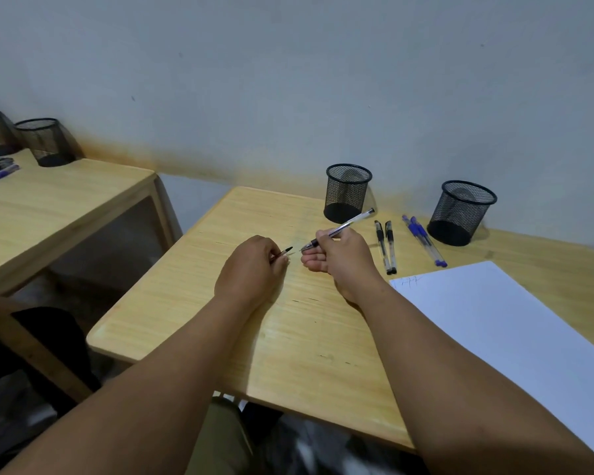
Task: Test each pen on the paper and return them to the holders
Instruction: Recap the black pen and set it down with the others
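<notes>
Left hand (254, 265) pinches black pen cap (286, 251); right hand (340, 258) grips uncapped pen (343, 228), frame centre. Paper (504, 323) scribble illegible.

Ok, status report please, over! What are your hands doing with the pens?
Left hand pinches black pen cap. Right hand grips clear uncapped pen. White paper sheet at right, scribbles on its corner. Nothing blocking.

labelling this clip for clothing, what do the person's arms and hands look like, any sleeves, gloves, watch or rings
Both forearms are bare right up to the lower frame edge, with no sleeves in view. The left hand and the right hand are bare too: no gloves, and no watch or bracelet shows at either wrist. No ring is visible on the fingers that show, though several are curled out of sight.
</notes>
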